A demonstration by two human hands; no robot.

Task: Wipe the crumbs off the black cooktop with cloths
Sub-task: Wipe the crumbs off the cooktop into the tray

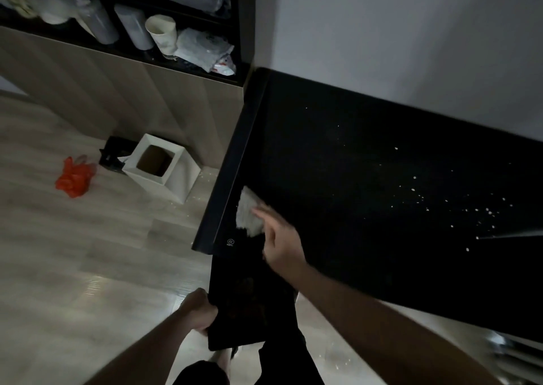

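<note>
I see my right hand [280, 245] stretched over the near left corner of the black cooktop [367, 179], its fingers straight and pressing down on a white cloth [246, 212] that lies flat on the dark surface, just inside the cooktop's raised left edge. The cloth sits well apart from the main scatter of pale crumbs [458, 205], which speckle the cooktop farther to the right, toward the wall. My left hand [199, 311] is lower in the view, its fingers curled round the left edge of a flat black panel [249, 305] that hangs below the cooktop's corner; what that panel is I cannot tell. On the pale wood-look floor [73, 252] to the left stand a white square bin [163, 171] with its top open and a crumpled orange bag [75, 177] beside it. A few pale specks lie on the floor near the bin.
</note>
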